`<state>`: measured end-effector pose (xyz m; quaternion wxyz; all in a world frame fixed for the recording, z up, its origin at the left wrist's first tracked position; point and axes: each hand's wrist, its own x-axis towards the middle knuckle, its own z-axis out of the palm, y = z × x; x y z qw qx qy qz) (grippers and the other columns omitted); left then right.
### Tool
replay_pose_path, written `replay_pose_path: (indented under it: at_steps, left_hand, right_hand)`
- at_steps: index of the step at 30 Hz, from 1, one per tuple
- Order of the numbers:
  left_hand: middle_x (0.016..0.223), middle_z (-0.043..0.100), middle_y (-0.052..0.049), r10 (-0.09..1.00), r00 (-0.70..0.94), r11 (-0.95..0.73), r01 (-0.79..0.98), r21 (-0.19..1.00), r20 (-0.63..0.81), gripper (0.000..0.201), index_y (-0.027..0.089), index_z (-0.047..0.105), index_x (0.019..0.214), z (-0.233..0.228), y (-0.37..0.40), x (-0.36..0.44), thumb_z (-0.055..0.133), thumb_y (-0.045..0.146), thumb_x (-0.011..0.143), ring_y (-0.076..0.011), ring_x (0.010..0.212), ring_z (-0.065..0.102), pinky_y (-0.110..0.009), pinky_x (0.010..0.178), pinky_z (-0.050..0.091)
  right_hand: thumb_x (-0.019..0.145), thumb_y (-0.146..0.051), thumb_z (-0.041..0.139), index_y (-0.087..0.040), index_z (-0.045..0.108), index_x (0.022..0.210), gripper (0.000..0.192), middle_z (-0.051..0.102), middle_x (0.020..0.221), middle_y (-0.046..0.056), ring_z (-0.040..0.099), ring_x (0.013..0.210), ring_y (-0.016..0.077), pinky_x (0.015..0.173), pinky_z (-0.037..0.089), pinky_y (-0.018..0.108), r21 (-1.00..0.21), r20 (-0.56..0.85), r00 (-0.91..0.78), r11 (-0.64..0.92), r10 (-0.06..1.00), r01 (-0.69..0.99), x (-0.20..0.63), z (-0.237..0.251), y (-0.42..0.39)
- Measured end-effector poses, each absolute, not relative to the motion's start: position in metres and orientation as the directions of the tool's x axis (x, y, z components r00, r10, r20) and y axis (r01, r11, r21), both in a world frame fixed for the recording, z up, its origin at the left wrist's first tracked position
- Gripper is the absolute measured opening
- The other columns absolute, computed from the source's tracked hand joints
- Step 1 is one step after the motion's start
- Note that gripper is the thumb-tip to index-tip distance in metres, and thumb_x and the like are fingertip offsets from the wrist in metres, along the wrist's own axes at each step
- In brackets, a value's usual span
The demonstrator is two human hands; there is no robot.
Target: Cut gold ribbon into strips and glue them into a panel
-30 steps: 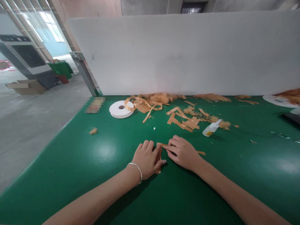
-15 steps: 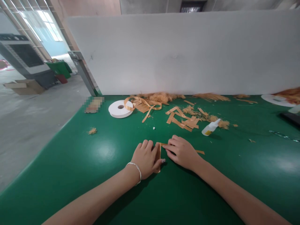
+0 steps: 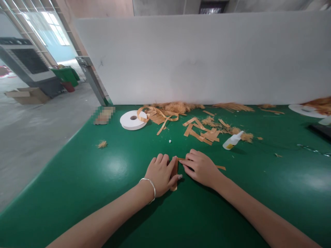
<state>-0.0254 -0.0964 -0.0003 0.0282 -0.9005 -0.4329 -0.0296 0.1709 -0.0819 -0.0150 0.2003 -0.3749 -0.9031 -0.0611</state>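
Just left of centre, my left hand (image 3: pixel 160 174) lies over an upright tan ribbon strip (image 3: pixel 175 184) and presses it to the green tabletop. Its index fingertip is at the strip's top end, its thumb across the lower part, and the other fingers are curled. My right hand (image 3: pixel 199 167) is closed, with thumb and index finger pinched on a narrow tan ribbon strip (image 3: pixel 221 167). That strip runs sideways under the hand. One end shows by the upright strip's top and the other pokes out to the right. The fingers hide its middle.
Beyond my hands lie several cut ribbon pieces (image 3: pixel 191 130), a white glue bottle (image 3: pixel 232 140) on its side and a white ribbon roll (image 3: pixel 129 124). Tan fibre (image 3: pixel 178 106) lines the foot of a white board (image 3: pixel 196 62). A small fibre tuft (image 3: pixel 102 144) is at left.
My left index fingertip has shifted slightly right, onto the top corner of the upright strip. My right hand looks unmoved.
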Motion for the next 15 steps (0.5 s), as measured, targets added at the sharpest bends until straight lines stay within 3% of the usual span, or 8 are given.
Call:
replay_pose_path:
  at_steps: [15]
  left_hand:
    - [0.098,0.05,-0.01,0.776,0.626,-0.627,0.779,-0.018,0.081,0.055,0.019,0.043,0.131,-0.0005,-0.096,-0.0256,0.03,0.054,0.09,-0.025,0.089,0.043,-0.038,0.075,0.037]
  right_hand:
    - [0.086,-0.015,0.048,-0.015,0.069,0.081,0.022,0.055,0.067,0.006,0.046,0.07,0.0179,0.061,0.037,0.029,-0.035,0.416,-0.636,0.71,0.65,0.703,0.1687,-0.0132,-0.0836]
